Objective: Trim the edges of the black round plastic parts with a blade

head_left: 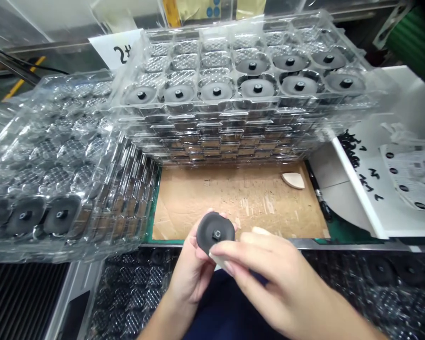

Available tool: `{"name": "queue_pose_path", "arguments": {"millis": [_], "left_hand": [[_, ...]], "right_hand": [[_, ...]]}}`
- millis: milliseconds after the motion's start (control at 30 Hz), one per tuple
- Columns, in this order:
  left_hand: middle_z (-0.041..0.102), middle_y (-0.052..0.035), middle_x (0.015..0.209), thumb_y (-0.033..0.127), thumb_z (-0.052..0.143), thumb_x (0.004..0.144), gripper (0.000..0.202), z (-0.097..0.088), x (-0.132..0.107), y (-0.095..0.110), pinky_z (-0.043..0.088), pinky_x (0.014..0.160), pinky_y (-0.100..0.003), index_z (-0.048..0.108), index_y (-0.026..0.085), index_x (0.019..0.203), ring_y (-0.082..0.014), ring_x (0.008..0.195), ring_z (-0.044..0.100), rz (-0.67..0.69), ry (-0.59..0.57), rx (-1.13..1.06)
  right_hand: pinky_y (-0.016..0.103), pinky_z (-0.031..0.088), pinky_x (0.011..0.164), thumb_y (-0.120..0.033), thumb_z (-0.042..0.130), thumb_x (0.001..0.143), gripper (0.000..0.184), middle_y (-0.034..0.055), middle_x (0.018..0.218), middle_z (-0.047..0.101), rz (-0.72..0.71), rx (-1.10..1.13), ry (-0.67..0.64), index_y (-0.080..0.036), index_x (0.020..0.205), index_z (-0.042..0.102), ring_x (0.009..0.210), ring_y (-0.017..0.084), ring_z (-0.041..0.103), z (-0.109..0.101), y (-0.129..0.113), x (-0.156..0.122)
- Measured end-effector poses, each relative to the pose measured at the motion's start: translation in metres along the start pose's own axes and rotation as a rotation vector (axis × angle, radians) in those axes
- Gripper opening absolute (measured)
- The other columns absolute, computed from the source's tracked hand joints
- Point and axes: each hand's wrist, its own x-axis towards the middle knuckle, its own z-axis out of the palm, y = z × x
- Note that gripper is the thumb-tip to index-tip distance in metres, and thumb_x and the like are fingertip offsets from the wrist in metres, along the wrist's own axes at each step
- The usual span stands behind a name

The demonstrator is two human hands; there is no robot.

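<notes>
My left hand (191,269) holds a dark grey rounded disc-like part (209,230) with a short black knob at its middle. The part is tilted toward me, over the front edge of the cardboard. My right hand (272,274) is closed in a pinch at the part's near rim, just below the knob. Something small and pale shows at its fingertips, too hidden to name. Beyond my hands, a brown cardboard sheet (212,198) covers the work surface, with a pale wedge-shaped piece (293,180) on it.
A stack of clear plastic trays (219,115) stands at the back, its top tray holding several similar grey parts. Another tray stack (56,165) is at left. At right, a white bin (361,198) holds small black pieces and a plastic bag (411,170). A black pen-like tool (318,191) lies beside the cardboard.
</notes>
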Motion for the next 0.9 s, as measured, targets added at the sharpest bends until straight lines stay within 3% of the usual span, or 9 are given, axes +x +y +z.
{"name": "queue_pose_path", "arguments": {"millis": [33,167,367,467,533,633,767,833,900], "left_hand": [[0.068,-0.0025,0.107,0.025,0.081,0.06,0.053,-0.001,0.0,-0.001,0.049,0.089,-0.03,0.063,0.026,0.11,-0.0204,0.098,0.064,-0.011,0.003,0.014],[0.071,-0.002,0.099,0.028,0.083,0.058,0.042,0.003,-0.002,-0.001,0.048,0.09,-0.025,0.07,0.023,0.097,-0.0178,0.096,0.064,-0.081,-0.045,-0.009],[0.072,0.0023,0.097,0.026,0.087,0.048,0.05,0.012,-0.002,0.007,0.05,0.084,-0.02,0.071,0.026,0.095,-0.0136,0.09,0.065,-0.111,-0.185,-0.08],[0.073,0.0008,0.097,0.029,0.088,0.045,0.052,0.016,-0.002,0.004,0.049,0.085,-0.018,0.072,0.023,0.094,-0.0128,0.091,0.065,-0.124,-0.216,-0.1],[0.073,0.0005,0.097,0.027,0.086,0.051,0.048,0.018,-0.003,0.002,0.049,0.087,-0.021,0.071,0.023,0.097,-0.0131,0.092,0.066,-0.154,-0.22,-0.116],[0.072,-0.0009,0.098,0.029,0.084,0.056,0.05,0.016,-0.006,0.002,0.052,0.085,-0.025,0.068,0.024,0.104,-0.0167,0.092,0.067,-0.156,-0.241,-0.151],[0.064,-0.0023,0.122,0.036,0.083,0.053,0.056,0.012,-0.01,0.006,0.054,0.082,-0.026,0.067,0.029,0.107,-0.0215,0.096,0.068,-0.087,-0.245,-0.197],[0.063,-0.0023,0.125,0.035,0.083,0.055,0.055,0.01,-0.01,0.006,0.054,0.085,-0.026,0.067,0.03,0.108,-0.0219,0.099,0.067,-0.087,-0.243,-0.218],[0.068,-0.0026,0.117,0.036,0.081,0.057,0.053,0.009,-0.008,0.004,0.053,0.086,-0.027,0.067,0.028,0.107,-0.0213,0.099,0.067,-0.107,-0.251,-0.241]], "right_hand": [[0.026,0.044,0.06,-0.01,0.048,0.088,0.021,0.0021,0.077,0.068,0.012,-0.021,-0.014,-0.015,0.096,0.066,0.063,0.013,0.057,0.002,0.002,0.002],[0.031,0.042,0.063,-0.012,0.044,0.09,0.023,0.0081,0.08,0.069,-0.068,-0.152,0.23,-0.008,0.101,0.064,0.066,0.017,0.057,0.008,0.006,0.005],[0.027,0.039,0.06,-0.007,0.048,0.086,0.022,0.0009,0.075,0.066,-0.033,-0.137,0.017,-0.014,0.1,0.063,0.062,0.012,0.055,-0.02,0.001,-0.026],[0.028,0.033,0.055,-0.007,0.044,0.088,0.026,0.0004,0.064,0.058,0.006,-0.313,0.075,-0.014,0.101,0.066,0.055,0.013,0.046,-0.033,0.002,-0.026],[0.029,0.031,0.056,-0.01,0.04,0.092,0.03,0.0007,0.064,0.056,-0.082,-0.36,0.114,-0.018,0.095,0.068,0.056,0.014,0.044,-0.035,0.008,-0.016],[0.028,0.038,0.065,-0.014,0.039,0.095,0.03,0.0003,0.075,0.063,-0.19,-0.152,0.121,-0.023,0.098,0.068,0.067,0.013,0.052,-0.031,0.032,0.001],[0.027,0.046,0.069,-0.023,0.046,0.093,0.024,0.003,0.09,0.067,0.245,0.021,0.243,-0.022,0.109,0.064,0.078,0.015,0.06,-0.009,0.076,-0.013],[0.028,0.049,0.069,-0.031,0.046,0.093,0.026,0.0052,0.096,0.068,0.41,0.044,0.182,-0.022,0.108,0.065,0.082,0.018,0.062,0.01,0.092,-0.039],[0.03,0.051,0.07,-0.034,0.045,0.092,0.028,0.006,0.095,0.069,0.45,0.076,0.084,-0.022,0.105,0.067,0.084,0.02,0.065,0.028,0.1,-0.069]]}}
